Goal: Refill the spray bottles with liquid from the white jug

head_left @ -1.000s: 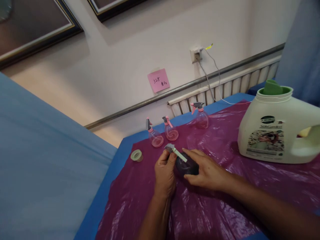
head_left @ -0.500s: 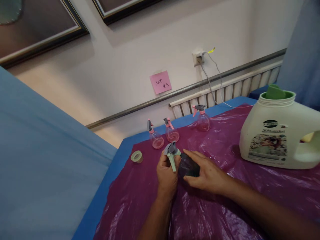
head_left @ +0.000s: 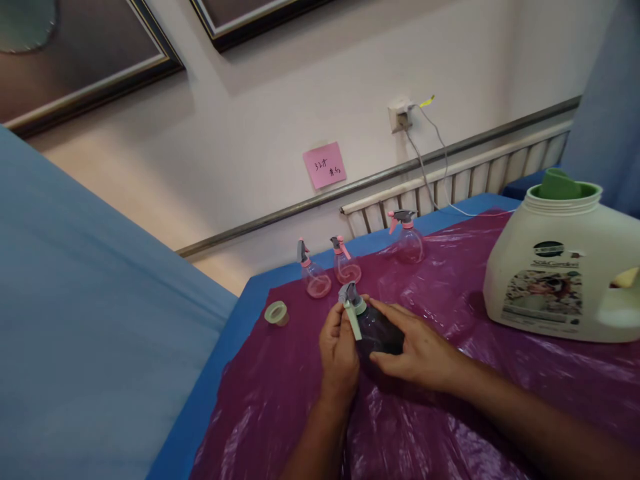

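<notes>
A dark, see-through spray bottle (head_left: 380,330) with a grey head and a pale green trigger and collar is between my hands, tilted toward the left. My right hand (head_left: 420,343) wraps around its body, thumb below and fingers above. With its fingers closed at the spray head, my left hand (head_left: 340,343) grips behind the trigger; part of the head is hidden by the fingers. Beyond the hands stand two clear spray bottles with pink collars, one on the left (head_left: 317,280) and one beside it (head_left: 349,268). A third pink-collared spray bottle (head_left: 410,243) stands farther right.
A small pale green cap (head_left: 277,313) lies at the left on purple plastic sheeting (head_left: 280,400) over a blue surface. At right stands a large cream jug (head_left: 545,267) with a green piece in its mouth. A cable (head_left: 440,143) runs down from a wall socket. Blue curtain (head_left: 100,320) hangs left.
My left fingers have shifted around the spray head, and the trigger has turned slightly. The right hand keeps its hold on the bottle. The whole view has shifted a little.
</notes>
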{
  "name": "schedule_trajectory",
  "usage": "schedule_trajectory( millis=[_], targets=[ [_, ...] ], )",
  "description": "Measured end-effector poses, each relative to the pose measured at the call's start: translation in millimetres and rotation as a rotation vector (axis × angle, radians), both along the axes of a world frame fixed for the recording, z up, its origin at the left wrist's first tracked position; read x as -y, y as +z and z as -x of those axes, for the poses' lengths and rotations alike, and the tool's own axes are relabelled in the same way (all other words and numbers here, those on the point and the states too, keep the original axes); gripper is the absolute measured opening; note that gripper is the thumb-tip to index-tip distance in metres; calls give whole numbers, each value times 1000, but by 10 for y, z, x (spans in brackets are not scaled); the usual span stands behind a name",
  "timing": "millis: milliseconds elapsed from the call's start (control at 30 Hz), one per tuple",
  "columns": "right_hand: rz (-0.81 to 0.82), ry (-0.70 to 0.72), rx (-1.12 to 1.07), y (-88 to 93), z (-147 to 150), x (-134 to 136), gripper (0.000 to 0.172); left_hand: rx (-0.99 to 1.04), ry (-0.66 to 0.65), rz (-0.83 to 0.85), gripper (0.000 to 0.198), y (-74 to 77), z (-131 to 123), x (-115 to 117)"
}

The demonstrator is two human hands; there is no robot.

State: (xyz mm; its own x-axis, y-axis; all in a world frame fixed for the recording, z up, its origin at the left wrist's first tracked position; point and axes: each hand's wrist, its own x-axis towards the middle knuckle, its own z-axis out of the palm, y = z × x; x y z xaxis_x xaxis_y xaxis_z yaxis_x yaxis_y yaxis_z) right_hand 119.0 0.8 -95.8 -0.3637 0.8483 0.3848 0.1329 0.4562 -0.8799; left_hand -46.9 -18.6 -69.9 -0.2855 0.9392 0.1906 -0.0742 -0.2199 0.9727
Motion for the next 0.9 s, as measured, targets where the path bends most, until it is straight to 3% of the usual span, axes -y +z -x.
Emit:
schedule_trajectory(
  millis=[167,333,567,767,900],
  targets=[
    [-10,-20,35,-58,-16,14,94,-115,119,-43,50,15,-7,-4],
    [12,15,26,-36,-34,19,93,-107,68,-19,43,48,22,24],
    [-3,64,-21,95,-45,29,92,26,-82,-57,75,54,-27,100],
    [-72,42,44,41,-46,22,88,-94,168,-192,71,59,-41,42],
    [-112,28,70,-11,-35,4,87,-79,173,-168,53,119,-32,68]
  ],
)
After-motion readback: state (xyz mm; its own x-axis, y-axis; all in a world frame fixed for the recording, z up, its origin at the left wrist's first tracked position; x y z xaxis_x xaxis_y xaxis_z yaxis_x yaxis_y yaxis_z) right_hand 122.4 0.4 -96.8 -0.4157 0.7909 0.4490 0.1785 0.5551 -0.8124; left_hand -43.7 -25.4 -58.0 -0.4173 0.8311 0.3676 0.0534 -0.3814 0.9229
